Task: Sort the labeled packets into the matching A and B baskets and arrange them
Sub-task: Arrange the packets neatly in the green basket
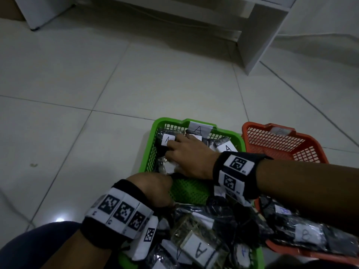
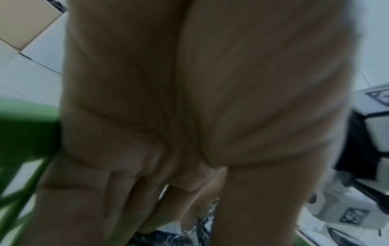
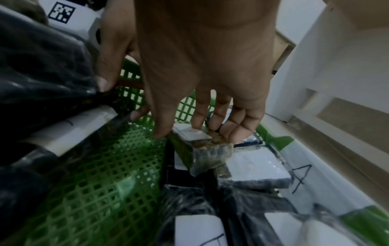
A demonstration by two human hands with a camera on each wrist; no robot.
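Several packets (image 3: 202, 149) (clear-wrapped) bear white labels.

You're shooting in dim, flat light; the head view is underexposed with a grey-green cast, and the floor tiles (image 1: 136, 78) go murky toward the corners. One small bright glare spot sits on the tile at lower left. Straight tile joints bow near the edges, typical wide-angle distortion. The packets (image 1: 204, 230) nearest you smear with motion blur and their plastic throws scattered highlights. Your left wrist view is soft all over: the left hand (image 2: 189, 116) fills it out of focus, with a green blur at left. Your right wrist view is sharper mid-frame around the right hand (image 3: 200, 66), blurring toward the bottom; the green basket (image 3: 101, 183) mesh shows a glossy sheen.
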